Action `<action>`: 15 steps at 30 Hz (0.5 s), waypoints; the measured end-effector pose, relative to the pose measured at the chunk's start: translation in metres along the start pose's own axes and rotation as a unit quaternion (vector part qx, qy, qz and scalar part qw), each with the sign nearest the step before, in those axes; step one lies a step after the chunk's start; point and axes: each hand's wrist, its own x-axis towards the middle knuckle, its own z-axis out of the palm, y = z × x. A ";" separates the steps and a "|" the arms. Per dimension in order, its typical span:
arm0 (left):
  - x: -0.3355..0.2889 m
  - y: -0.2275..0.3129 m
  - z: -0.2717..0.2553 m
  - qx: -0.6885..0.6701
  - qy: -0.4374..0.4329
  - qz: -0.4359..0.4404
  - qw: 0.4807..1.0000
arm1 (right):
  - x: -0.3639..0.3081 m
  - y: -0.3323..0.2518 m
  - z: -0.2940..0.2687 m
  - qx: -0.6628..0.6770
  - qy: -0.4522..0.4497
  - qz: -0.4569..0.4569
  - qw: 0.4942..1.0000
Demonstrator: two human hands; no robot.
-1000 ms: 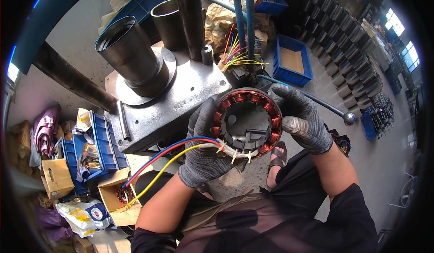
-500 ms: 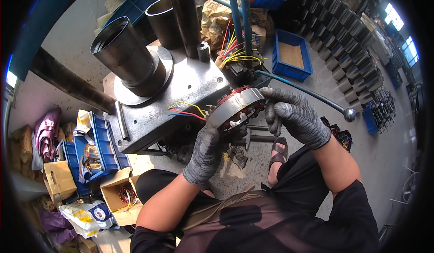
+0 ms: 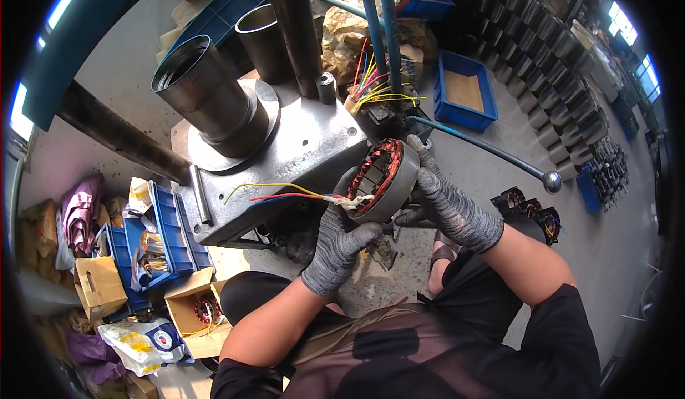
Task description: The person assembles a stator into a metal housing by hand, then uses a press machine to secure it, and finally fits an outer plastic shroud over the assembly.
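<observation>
Between my two gloved hands I hold a motor stator (image 3: 394, 195), a steel ring with red and black windings around its inside. It is tilted, so its open middle shows. My left hand (image 3: 336, 245) grips the lower left of the ring, thumb along its near side. My right hand (image 3: 457, 206) is wrapped round the right side, with some fingers hidden behind it. Yellow, red and whitish lead wires (image 3: 289, 193) stick out leftward from the stator, over the edge of the steel press table (image 3: 300, 163).
A dark steel cylinder (image 3: 203, 88) stands on a round plate on the table. A blue lever with a ball end (image 3: 551, 180) juts out at right. Beyond are a blue bin (image 3: 464, 88) and stacked metal sleeves (image 3: 528, 56). More stators (image 3: 528, 210) lie on the floor at right; an open carton (image 3: 193, 302) stands at left.
The stator has been turned in my hands, so its wound inside now faces up and left. My left hand has shifted slightly right and its thumb now points right.
</observation>
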 end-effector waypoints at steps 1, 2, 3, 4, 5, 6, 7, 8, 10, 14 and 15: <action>-0.001 0.000 0.001 0.002 -0.002 -0.001 1.000 | -0.004 -0.011 0.007 0.049 -0.004 0.064 0.997; -0.001 0.001 0.002 0.000 -0.001 -0.008 1.000 | -0.005 -0.008 0.008 0.051 -0.003 0.062 0.997; -0.001 0.001 0.004 -0.004 -0.004 -0.015 1.000 | -0.006 -0.005 0.008 0.077 -0.003 0.051 0.996; -0.001 0.000 0.006 -0.007 -0.006 -0.022 1.000 | -0.007 -0.002 0.008 0.102 -0.003 0.040 0.994; -0.001 -0.002 0.007 -0.006 -0.009 -0.024 1.000 | -0.006 0.001 0.008 0.104 0.000 0.038 0.994; -0.001 -0.005 0.007 0.011 -0.007 -0.012 1.000 | -0.004 0.003 0.007 0.151 0.000 0.038 0.988; -0.001 -0.007 0.008 0.027 -0.005 0.001 1.000 | -0.002 0.005 0.006 0.197 -0.001 0.037 0.980; -0.001 -0.010 0.009 0.029 -0.006 0.001 1.000 | 0.000 0.006 0.003 0.198 0.000 0.035 0.980; -0.002 -0.017 0.011 0.054 -0.005 0.024 0.998 | 0.006 0.007 -0.002 0.236 -0.069 0.063 0.967; 0.005 -0.028 0.005 0.129 0.072 0.035 0.988 | 0.020 0.010 -0.004 0.137 -0.004 0.111 0.984; 0.005 -0.031 0.001 0.105 0.092 0.042 0.989 | 0.023 0.014 -0.008 0.122 0.025 0.134 0.983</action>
